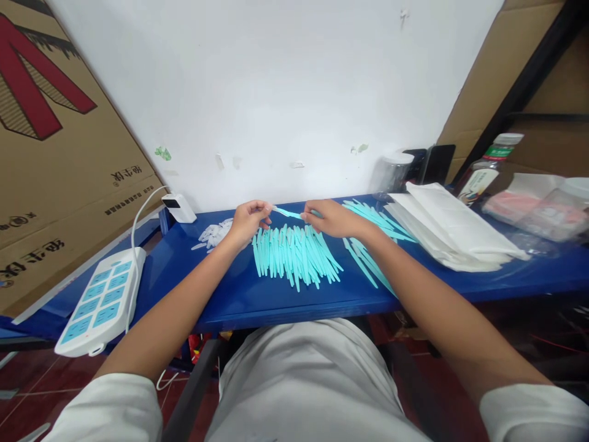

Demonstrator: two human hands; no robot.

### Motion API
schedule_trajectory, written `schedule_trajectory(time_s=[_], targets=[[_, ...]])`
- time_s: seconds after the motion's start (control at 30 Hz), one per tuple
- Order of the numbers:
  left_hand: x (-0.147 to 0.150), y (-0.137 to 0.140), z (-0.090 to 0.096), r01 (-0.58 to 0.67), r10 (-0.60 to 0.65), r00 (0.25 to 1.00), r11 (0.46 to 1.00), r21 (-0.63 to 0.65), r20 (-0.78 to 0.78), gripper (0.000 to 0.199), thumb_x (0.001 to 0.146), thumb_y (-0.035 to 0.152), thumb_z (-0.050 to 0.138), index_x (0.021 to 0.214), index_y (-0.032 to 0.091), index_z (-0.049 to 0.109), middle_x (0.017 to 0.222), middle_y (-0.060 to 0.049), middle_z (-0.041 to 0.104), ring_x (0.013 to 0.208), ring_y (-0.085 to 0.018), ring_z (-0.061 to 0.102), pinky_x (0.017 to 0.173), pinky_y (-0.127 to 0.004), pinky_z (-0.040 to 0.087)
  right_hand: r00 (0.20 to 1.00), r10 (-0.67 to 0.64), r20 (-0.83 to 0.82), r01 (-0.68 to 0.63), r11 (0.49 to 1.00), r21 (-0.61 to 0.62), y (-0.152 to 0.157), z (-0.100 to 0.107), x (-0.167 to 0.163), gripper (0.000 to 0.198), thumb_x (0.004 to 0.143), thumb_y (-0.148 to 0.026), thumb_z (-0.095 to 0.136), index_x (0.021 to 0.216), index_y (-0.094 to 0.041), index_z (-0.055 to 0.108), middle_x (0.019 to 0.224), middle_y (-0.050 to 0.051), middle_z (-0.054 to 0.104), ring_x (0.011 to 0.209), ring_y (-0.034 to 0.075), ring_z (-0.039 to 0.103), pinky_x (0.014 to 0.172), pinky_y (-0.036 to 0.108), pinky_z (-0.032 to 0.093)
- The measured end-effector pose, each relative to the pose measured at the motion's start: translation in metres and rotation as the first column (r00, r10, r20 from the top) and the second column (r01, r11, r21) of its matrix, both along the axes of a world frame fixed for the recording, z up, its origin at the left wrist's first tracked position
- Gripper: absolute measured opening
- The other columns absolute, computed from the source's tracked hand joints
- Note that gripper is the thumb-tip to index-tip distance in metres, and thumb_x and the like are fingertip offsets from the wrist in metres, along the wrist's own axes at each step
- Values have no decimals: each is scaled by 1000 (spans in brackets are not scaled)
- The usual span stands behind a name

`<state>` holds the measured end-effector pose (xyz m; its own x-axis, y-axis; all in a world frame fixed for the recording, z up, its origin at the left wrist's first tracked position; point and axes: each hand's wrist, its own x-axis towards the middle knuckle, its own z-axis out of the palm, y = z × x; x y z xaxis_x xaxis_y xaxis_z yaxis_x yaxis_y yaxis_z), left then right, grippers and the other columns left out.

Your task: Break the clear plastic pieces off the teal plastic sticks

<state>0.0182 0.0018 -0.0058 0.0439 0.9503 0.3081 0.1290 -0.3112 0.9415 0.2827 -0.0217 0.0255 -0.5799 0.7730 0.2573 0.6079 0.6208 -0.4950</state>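
Note:
Above the blue table, my left hand [251,221] pinches a clear whitish cap [277,210] at the tip of a slim teal eyebrow razor [293,215]. My right hand [324,218] grips the razor's handle end, its fingers closed around it. Cap and razor meet in line between the two hands; how far the cap covers the tip is too small to tell. Just below lies a wide row of teal razors [294,255] with pale tips. Beside my left wrist is a small heap of clear caps [215,234]. More teal razors [380,220] lie beyond my right forearm, which partly hides them.
White paper-like sheets or bags [453,227] are stacked on the right, near a bottle [488,166] and clear plastic tubs [568,205]. A power strip [101,301] and a white device [178,207] with a cable sit left. A wall [285,92] bounds the table's back.

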Motion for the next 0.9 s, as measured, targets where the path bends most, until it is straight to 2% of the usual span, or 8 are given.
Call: schedule_trajectory(time_s=[0.1, 0.2, 0.33, 0.43, 0.6, 0.73, 0.9], targets=[[-11, 7, 5, -155, 155, 988, 988, 9, 20, 23, 79, 33, 77, 86, 14, 67, 78, -2, 62, 57, -11, 60, 47, -23, 53, 1000, -25, 5, 25, 997, -68, -1, 2, 2, 25, 103, -37, 47, 89, -19, 57, 68, 3, 67, 58, 16, 52, 64, 30, 34], [-18, 11, 8, -236, 237, 971, 971, -30, 36, 18, 82, 30, 73, 88, 14, 65, 77, -1, 62, 54, -10, 59, 45, -21, 51, 996, -73, 48, 75, 996, -47, 0, 2, 2, 22, 97, -33, 54, 82, -19, 58, 73, 6, 68, 62, 17, 53, 64, 32, 32], [-16, 9, 7, -240, 243, 970, 968, -78, 22, 15, 82, 27, 71, 88, 14, 65, 75, -1, 62, 52, -10, 59, 44, -21, 49, 988, -118, 97, 122, 992, -40, 2, 0, 0, 18, 87, -27, 61, 71, -19, 61, 74, 6, 67, 64, 17, 53, 62, 33, 33], [-12, 8, 6, -236, 237, 971, 968, -84, 2, 13, 82, 26, 70, 86, 14, 65, 74, -2, 63, 52, -11, 59, 43, -21, 48, 985, -142, 102, 153, 982, -111, 2, 1, 0, 17, 84, -29, 64, 70, -18, 63, 67, 4, 62, 58, 15, 50, 59, 33, 34], [-14, 10, 6, -240, 238, 970, 968, -76, -39, 14, 81, 27, 71, 82, 14, 65, 73, -2, 63, 51, -11, 59, 42, -21, 47, 982, -163, 97, 182, 949, -255, -5, 4, -1, 17, 84, -32, 65, 77, -17, 71, 68, 5, 68, 55, 15, 51, 56, 33, 36], [-18, 13, 5, -242, 237, 968, 969, -54, -85, 15, 82, 28, 70, 80, 15, 64, 72, -2, 62, 50, -11, 58, 41, -22, 46, 972, -188, 138, 215, 953, -213, -5, 3, -3, 22, 85, -32, 65, 70, -17, 68, 68, 6, 68, 52, 14, 49, 55, 33, 35], [-22, 17, -2, -280, 281, 945, 959, 30, -165, 21, 86, 38, 68, 85, 17, 64, 75, -3, 64, 52, -13, 58, 45, -24, 46, 966, -191, 174, 215, 969, -126, -1, -3, -5, 19, 83, -30, 69, 69, -19, 62, 70, 7, 67, 58, 16, 54, 57, 34, 34]])
